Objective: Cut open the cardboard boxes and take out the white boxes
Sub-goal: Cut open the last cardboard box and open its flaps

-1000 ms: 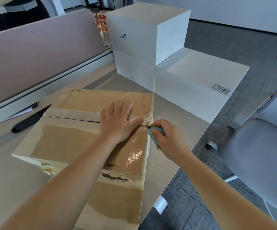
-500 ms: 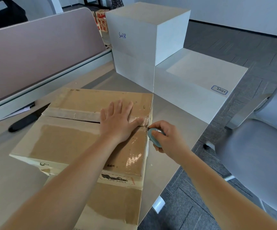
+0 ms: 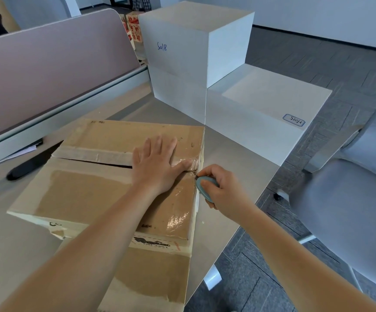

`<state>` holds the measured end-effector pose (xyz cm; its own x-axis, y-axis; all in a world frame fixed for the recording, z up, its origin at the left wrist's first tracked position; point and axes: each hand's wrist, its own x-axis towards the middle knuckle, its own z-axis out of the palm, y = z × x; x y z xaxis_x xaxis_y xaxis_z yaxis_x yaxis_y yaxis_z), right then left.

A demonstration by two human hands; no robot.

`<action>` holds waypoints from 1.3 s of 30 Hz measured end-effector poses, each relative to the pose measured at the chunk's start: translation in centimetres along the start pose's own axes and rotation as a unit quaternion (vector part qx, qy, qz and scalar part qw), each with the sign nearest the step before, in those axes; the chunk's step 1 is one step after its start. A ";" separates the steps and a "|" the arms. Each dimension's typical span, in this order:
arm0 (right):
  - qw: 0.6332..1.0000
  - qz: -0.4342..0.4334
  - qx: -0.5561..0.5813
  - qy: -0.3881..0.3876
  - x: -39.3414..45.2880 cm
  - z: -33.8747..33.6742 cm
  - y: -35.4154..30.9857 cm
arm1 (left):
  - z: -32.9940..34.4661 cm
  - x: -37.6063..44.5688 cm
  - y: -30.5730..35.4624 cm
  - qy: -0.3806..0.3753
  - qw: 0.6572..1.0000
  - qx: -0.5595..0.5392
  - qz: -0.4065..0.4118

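Observation:
A taped brown cardboard box (image 3: 88,190) lies flat on the grey desk (image 3: 234,167) in front of me. My left hand (image 3: 157,167) presses flat on its top, fingers spread, thumb near the right edge. My right hand (image 3: 220,188) grips a small teal cutter (image 3: 205,186) whose tip touches the tape seam at the box's right edge. The top seam is split open left of my left hand. A tall white box (image 3: 193,52) marked in blue pen stands behind, beside a lower flat white box (image 3: 261,118).
A mauve desk divider (image 3: 47,70) runs along the left. A black marker (image 3: 24,168) lies by it. A grey office chair (image 3: 351,210) stands to the right, off the desk's edge. Small printed cartons (image 3: 133,25) sit behind the white boxes.
My right hand with the cutter has shifted slightly along the box's right edge at the seam. My left hand stays pressed on the box top.

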<state>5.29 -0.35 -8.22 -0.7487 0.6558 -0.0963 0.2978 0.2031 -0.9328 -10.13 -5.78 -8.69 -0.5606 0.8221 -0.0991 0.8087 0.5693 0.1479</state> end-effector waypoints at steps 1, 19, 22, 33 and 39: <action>1.000 -0.003 -0.007 -0.001 0.0 0.0 0.0 | 0.0 0.0 0.0 0.000 1.000 0.001 0.000; 0.993 0.043 0.110 -0.028 -0.8 3.1 -0.8 | -1.0 0.9 -2.8 -0.008 1.000 0.006 0.027; 0.990 0.046 0.125 -0.039 -0.2 3.3 -0.7 | -1.2 1.1 -3.5 -0.015 0.999 0.011 0.030; 0.988 0.087 0.058 0.116 5.8 -2.0 5.4 | -0.7 2.0 -3.8 0.006 1.000 0.010 0.021; 0.986 0.143 -0.069 0.048 8.6 -3.3 10.7 | -0.7 1.7 -3.6 0.033 0.999 -0.007 0.007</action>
<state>3.97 9.79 -17.86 -0.5652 0.7648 -0.3093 0.5714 0.0924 -0.8154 -14.10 -6.41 -8.72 -0.5599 0.8279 -0.0325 0.8145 0.5571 0.1620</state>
